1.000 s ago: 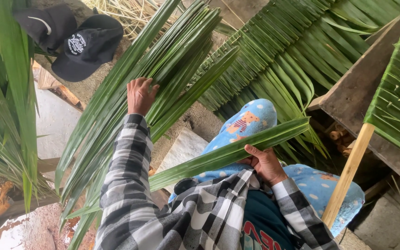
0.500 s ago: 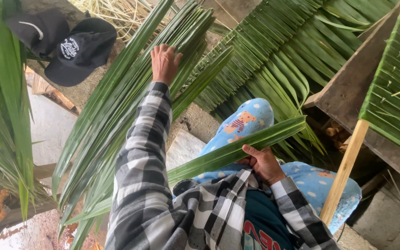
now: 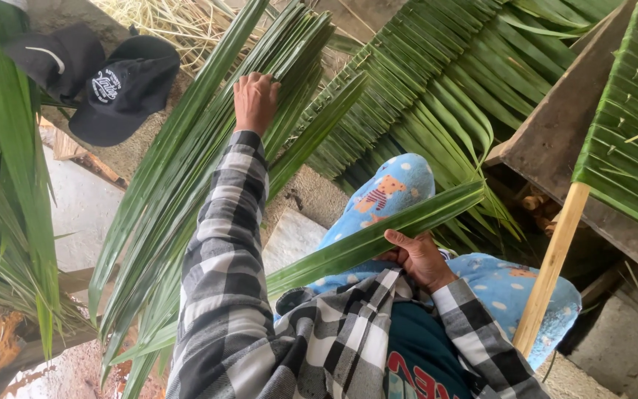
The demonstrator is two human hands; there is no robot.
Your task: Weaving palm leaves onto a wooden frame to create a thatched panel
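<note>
My left hand (image 3: 255, 99) reaches up and forward onto a loose bundle of long green palm leaves (image 3: 186, 170) that fans across the left middle; its fingers curl over a few blades. Lower down, my right hand (image 3: 416, 258) grips a single folded palm leaf (image 3: 378, 233) that lies across my lap, over blue patterned trousers (image 3: 393, 192). Both arms wear a black-and-white checked shirt.
Two dark caps (image 3: 94, 77) rest on a ledge at top left. A woven panel of palm leaves on a wooden stick (image 3: 555, 258) stands at right over a grey plank (image 3: 563, 140). More leaves (image 3: 437, 81) hang behind, and another clump (image 3: 5, 185) at far left.
My left hand has moved up and to the right along the leaf bundle and now closes over blades near its top. The right hand keeps its hold on the single leaf.
</note>
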